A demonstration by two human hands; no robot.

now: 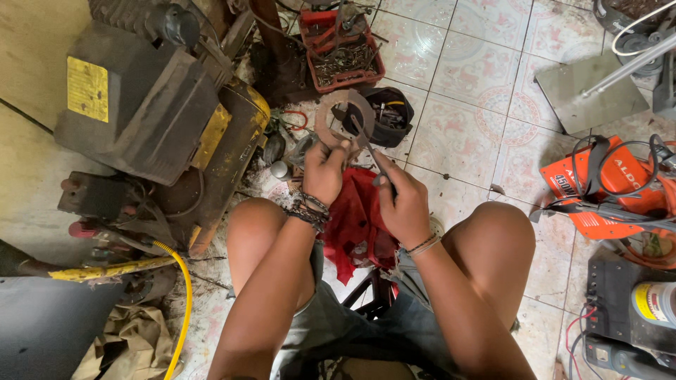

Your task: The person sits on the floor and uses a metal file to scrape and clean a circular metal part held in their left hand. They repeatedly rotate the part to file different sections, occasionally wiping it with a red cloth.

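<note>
My left hand holds up a flat, brownish ring-shaped gasket by its lower edge. My right hand grips a thin metal tool whose tip reaches up across the gasket's opening. Both hands are raised between my bare knees. A red rag lies on the floor below them. Beaded bracelets circle my left wrist and a thin band my right.
A grimy yellow-and-black machine with a yellow hose sits at left. A red tray of bolts and a black pouch of tools lie ahead. An orange welder with cables stands at right on the tiled floor.
</note>
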